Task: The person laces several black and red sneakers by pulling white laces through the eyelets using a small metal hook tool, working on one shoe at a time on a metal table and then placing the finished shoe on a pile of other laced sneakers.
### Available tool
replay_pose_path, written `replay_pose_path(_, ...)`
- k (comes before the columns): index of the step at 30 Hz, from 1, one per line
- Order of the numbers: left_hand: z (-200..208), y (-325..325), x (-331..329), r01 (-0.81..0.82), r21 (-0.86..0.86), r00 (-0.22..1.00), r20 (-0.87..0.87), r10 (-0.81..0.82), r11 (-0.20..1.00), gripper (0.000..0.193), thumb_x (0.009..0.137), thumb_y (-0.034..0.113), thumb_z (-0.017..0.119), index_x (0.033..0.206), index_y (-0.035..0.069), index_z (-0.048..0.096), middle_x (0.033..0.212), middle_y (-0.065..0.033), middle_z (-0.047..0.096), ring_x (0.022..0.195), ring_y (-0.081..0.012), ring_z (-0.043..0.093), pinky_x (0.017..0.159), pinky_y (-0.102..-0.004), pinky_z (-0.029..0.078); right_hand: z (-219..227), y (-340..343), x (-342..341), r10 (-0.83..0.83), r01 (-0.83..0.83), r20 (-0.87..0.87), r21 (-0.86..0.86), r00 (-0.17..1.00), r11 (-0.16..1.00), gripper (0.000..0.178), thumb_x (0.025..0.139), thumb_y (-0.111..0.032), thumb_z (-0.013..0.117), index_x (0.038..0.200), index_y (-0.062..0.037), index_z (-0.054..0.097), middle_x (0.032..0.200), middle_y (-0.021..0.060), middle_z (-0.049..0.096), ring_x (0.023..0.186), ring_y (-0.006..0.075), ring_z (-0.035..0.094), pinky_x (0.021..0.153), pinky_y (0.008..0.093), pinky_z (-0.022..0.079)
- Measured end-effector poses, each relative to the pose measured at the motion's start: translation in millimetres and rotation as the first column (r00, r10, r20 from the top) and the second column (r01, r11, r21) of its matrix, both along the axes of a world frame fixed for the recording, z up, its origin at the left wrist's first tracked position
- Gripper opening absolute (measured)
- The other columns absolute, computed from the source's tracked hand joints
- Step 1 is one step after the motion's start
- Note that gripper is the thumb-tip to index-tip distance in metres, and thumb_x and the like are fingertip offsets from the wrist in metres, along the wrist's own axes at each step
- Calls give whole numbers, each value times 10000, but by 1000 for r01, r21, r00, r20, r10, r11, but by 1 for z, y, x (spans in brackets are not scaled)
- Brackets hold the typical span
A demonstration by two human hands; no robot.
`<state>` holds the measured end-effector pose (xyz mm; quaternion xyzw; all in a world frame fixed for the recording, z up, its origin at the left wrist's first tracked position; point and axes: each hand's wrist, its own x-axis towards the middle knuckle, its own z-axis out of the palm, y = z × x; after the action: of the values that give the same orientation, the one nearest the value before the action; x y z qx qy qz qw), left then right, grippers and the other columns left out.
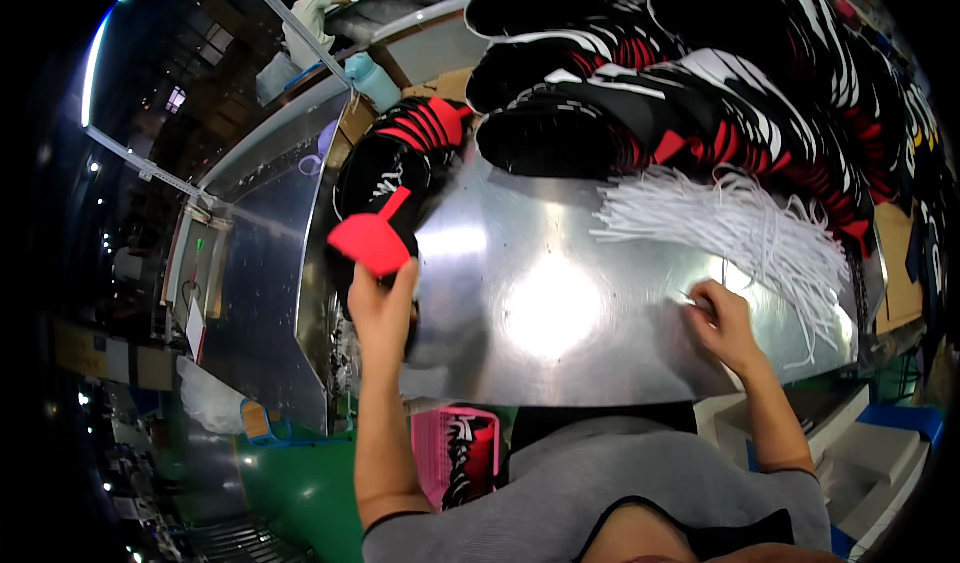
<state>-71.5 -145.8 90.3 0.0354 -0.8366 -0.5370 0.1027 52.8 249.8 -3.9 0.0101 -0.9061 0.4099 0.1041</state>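
Red piece (370, 241) held at left, laces (735, 225) laid at right

The red piece is gripped at its lower edge by the left hand (383, 303), with the fingers clamped on it, so that its wide part and its narrow strip are left uncovered. It is held at the left side of the counter (460, 353), over or just before a pile (425, 128) of uppers, which seems to be placed there for easy reach. The fingers of the right hand (722, 325) are curled inward; whether something thin is pinched cannot be told. The white laces are bundled loosely just beyond it, probably for its convenience. A taller stack (700, 113) is set behind, perhaps to leave working room in front.
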Motion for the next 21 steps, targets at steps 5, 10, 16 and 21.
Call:
replay_pose_path(5, -95, -44, -195, -117, -564, 969, -246, -31, 817, 410, 885, 263, 668, 1067, -83, 544, 951, -313, 652, 924, -500, 605, 791, -514, 468, 9, 52, 18, 98, -128, 85, 522, 992, 843, 350, 803, -66, 621, 1147, -129, 632, 898, 62, 589, 658, 305, 622, 571, 415, 484)
replay_pose_path(10, -142, -30, -255, -155, -293, 929, -367, 39, 944, 456, 874, 240, 712, 1176, -57, 542, 1077, -274, 638, 1018, -421, 603, 878, -425, 463, -11, 61, -3, 223, -294, 196, 511, 955, 808, 192, 843, -132, 619, 1033, -113, 615, 915, 73, 591, 646, 313, 615, 566, 418, 493)
replay_pose_path(16, -95, 92, -135, 131, -528, 753, -497, -431, 839, 611, 785, 79, 731, 1338, -7, 485, 1357, -206, 475, 1222, -365, 493, 998, -417, 407, -12, 68, -8, 243, -302, 187, 431, 952, 850, 210, 816, -120, 621, 1023, -98, 591, 898, 89, 587, 637, 328, 608, 560, 432, 501)
replay_pose_path(21, -43, 195, -158, 202, -803, 539, -387, -748, 561, 853, 701, 154, 809, 1443, 53, 399, 1515, -188, 361, 1458, -359, 253, 1145, -539, 224, -7, 59, -13, 353, -462, 304, 470, 885, 752, 290, 841, -87, 555, 1130, -76, 541, 1137, 124, 522, 725, 333, 631, 592, 448, 513)
